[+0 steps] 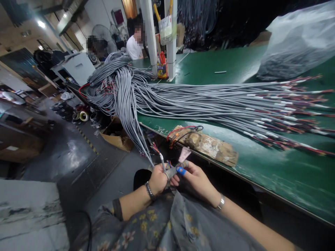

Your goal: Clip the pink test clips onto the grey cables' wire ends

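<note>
My left hand (159,179) is closed around a grey cable (162,162). A white sleeve sits on that cable, and thin coloured wires fan out above it. Between my two hands is a grey wrapped piece (171,172), whose exact kind I cannot tell. My right hand (195,176), with blue wrapping on its thumb, pinches at the right end of this piece. A pale pink strip (184,154) sticks up by the right fingertips; how it is attached is hidden. Other grey cables (142,139) hang from the bench edge down to beside my left hand.
A thick bundle of grey cables (188,99) with bared wire ends lies along the green bench (222,75). Near its front edge lies a worn wooden block (209,146). A white post (171,52), a clear plastic bag (295,45) and a seated person (134,47) are farther back.
</note>
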`<control>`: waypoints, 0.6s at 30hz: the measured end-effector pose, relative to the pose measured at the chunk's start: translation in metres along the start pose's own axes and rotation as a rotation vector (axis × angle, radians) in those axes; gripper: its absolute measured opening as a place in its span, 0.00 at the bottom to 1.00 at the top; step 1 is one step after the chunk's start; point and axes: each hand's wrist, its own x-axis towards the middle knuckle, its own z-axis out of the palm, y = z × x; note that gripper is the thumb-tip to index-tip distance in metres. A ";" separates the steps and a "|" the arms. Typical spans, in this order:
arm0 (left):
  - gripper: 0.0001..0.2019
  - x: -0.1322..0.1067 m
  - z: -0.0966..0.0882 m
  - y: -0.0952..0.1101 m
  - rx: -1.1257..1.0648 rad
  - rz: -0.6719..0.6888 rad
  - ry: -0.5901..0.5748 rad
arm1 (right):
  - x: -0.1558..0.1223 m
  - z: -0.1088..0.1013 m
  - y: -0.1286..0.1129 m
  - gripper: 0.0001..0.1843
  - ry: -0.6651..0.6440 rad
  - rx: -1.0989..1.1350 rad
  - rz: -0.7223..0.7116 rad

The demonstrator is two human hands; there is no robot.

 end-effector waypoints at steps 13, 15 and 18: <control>0.25 -0.003 -0.004 -0.007 -0.031 0.013 -0.007 | 0.009 -0.002 -0.003 0.28 0.043 -0.180 0.064; 0.25 -0.002 -0.002 -0.008 -0.071 0.018 0.031 | 0.008 -0.003 0.002 0.28 0.062 -0.148 0.074; 0.25 -0.002 -0.001 -0.008 -0.100 0.007 0.047 | 0.006 -0.003 0.008 0.27 0.051 -0.060 0.097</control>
